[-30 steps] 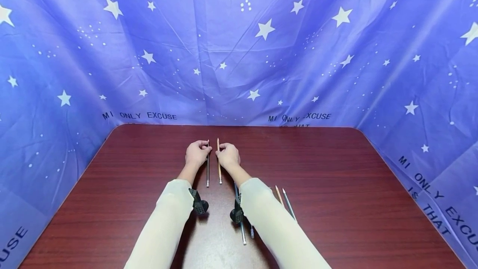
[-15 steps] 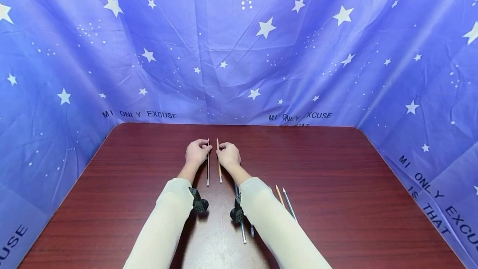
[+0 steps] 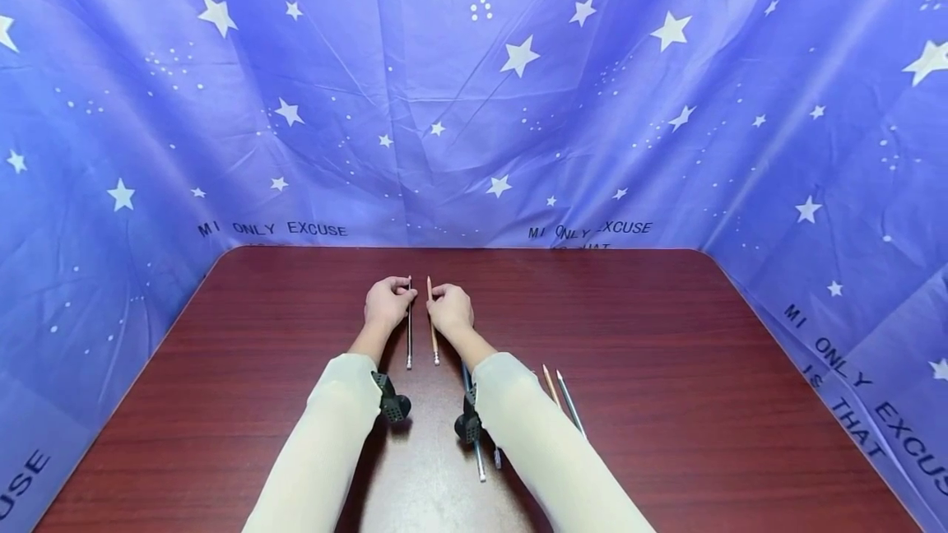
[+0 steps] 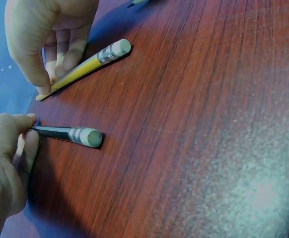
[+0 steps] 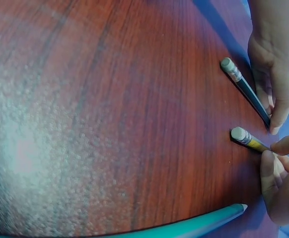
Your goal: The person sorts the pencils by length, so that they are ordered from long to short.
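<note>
Starry blue cloth (image 3: pixel 474 105) backs the table (image 3: pixel 666 401); left hand (image 3: pixel 385 305) pinches a dark pencil (image 3: pixel 409 336), right hand (image 3: pixel 450 311) pinches a yellow pencil (image 3: pixel 433 327), fingers clamped on both.

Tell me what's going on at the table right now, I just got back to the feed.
A person has both hands out on the dark red wooden table. The left hand pinches a dark pencil with a grey eraser, and the right hand pinches a yellow pencil with a grey eraser. The two lie side by side on the wood, apart, points away from the person. Several more pencils lie near the right sleeve, untouched.
</note>
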Demonstrator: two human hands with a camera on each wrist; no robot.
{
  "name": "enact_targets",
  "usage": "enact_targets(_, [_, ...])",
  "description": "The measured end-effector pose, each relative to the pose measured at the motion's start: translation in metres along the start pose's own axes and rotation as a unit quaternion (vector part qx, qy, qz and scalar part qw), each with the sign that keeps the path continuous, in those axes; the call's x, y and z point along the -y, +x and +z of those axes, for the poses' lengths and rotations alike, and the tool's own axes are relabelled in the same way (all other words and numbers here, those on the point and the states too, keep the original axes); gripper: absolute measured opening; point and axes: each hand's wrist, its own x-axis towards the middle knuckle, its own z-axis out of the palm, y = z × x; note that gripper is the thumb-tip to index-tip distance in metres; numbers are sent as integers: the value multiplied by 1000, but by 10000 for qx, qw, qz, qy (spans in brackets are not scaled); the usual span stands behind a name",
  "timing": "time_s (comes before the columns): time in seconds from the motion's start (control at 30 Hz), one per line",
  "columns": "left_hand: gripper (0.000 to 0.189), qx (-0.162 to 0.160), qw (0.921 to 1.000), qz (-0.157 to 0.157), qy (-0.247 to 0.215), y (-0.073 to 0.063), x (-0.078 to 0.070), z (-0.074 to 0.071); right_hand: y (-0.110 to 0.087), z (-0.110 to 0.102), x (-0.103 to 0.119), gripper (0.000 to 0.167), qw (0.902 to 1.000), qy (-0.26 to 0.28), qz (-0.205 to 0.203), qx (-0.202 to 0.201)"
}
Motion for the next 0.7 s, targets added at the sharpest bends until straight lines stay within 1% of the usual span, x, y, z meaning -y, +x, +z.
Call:
enact_targets(0.13, [30,4,10000,8,35,-1,0,-1,-1,1,0,17,10000,1,-2,-35])
enact_targets(0.33, [29,16,10000,29,-28,0,1,0,-3,-1,2,17,9999,86,44,-58])
enact_targets(0.53, [30,31,10000,70,-30,-1,0,0,-4,0,3,17,9998,12,135,-128])
enact_targets(0.7, [29,11,10000,47,-27,-1,-1,0,-4,0,2,16,9999,12,71,-146])
